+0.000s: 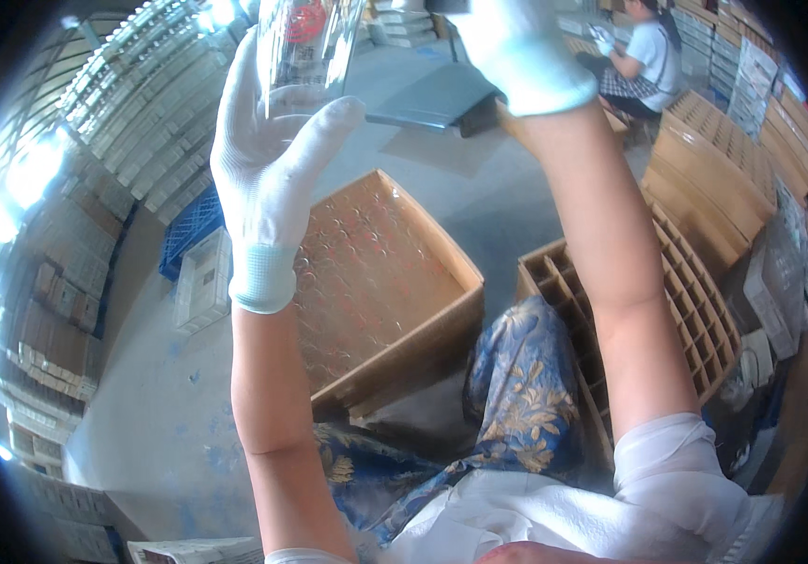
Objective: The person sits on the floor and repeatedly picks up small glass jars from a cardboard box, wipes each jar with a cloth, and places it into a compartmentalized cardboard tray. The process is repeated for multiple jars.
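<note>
My left hand (270,162), in a white knitted glove, holds a clear glass vessel (309,63) with a red print up at the top edge; its upper part is cut off. My right hand (517,53), gloved alike, is raised at the top, its fingers partly out of frame. A dark object (448,5) is at its fingertips, too cut off to name; whether the hand grips it is unclear. Below my hands an open cardboard box (432,328) contains many round glass rims or bases. At my right knee stands a cardboard box with a grid of dividers (693,317).
A dark flat-topped stand (432,99) is ahead on the floor. A seated co-worker (647,63) is at the upper right, near a tall divided carton (710,176). Blue (192,218) and white plastic crates (204,278) lie at the left, before stacked cartons (59,310).
</note>
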Demonstrator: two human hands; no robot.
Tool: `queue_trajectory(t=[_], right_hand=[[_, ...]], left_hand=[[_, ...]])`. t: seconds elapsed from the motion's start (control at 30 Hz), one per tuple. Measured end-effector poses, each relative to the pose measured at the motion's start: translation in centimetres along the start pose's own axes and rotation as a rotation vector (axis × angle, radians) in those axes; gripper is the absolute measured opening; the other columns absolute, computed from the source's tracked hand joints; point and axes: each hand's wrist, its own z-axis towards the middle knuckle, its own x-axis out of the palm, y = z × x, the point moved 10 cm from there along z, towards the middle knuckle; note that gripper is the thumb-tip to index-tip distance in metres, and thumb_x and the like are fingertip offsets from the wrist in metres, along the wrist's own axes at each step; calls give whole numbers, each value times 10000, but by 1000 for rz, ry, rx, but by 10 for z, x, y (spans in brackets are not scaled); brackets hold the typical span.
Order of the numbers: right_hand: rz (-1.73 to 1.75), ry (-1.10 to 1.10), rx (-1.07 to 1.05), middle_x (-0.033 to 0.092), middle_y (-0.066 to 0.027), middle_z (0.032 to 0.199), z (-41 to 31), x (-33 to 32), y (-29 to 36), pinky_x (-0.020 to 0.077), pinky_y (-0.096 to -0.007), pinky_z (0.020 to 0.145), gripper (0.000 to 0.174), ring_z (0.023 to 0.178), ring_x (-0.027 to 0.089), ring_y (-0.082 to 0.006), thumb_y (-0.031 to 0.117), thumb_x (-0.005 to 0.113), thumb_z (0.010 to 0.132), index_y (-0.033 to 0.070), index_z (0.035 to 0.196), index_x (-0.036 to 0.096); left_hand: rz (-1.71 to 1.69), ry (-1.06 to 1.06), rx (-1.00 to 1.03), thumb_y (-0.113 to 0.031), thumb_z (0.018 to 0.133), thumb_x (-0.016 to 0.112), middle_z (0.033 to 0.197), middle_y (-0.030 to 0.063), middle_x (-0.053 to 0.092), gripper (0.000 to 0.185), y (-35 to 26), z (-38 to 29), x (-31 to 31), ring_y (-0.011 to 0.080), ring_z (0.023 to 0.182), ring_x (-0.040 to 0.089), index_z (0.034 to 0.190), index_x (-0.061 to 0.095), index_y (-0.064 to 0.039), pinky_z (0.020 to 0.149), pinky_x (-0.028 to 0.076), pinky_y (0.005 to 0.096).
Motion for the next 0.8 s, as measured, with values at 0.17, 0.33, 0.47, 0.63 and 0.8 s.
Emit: queue_trajectory(t=[0.17,0.33,0.47,0.63,0.8], right_hand=[[-187,282,119,751,-80,1157,-17,33,-52,575,-289,838,326,973,709,-138,119,647,1002,13,1309,649],[-367,241,-177,767,-93,1083,-17,47,-30,590,-308,855,235,930,743,-187,169,672,1019,8,1185,711],[-465,243,-198,787,-89,1100,-32,63,-27,604,-297,858,209,1004,758,-173,109,638,1020,22,1180,741],[-381,265,-266,779,-118,1162,-43,69,-24,592,-324,916,271,1041,756,-187,127,611,1049,20,1280,704],[-68,134,-166,784,-69,1121,-34,58,-18,552,-321,907,282,1019,719,-155,109,650,1006,5,1256,728]], left_hand=[[-171,6,-59,-81,876,816,1020,97,765,863,-10,0,-3,121,822,709,1622,383,-52,692,558,249],[-182,48,-92,-168,864,810,1008,109,765,838,-23,-3,-6,125,751,700,1598,427,-39,655,562,271],[-133,56,-26,-239,912,698,955,146,744,808,-48,-7,-13,164,676,666,1613,368,-8,648,557,295],[-73,52,-49,-263,894,731,977,160,743,829,-46,-11,-21,168,680,667,1609,392,-18,657,571,309],[-115,59,-48,-169,866,775,965,128,757,818,-50,-13,-22,133,683,648,1594,431,-24,614,522,275]])
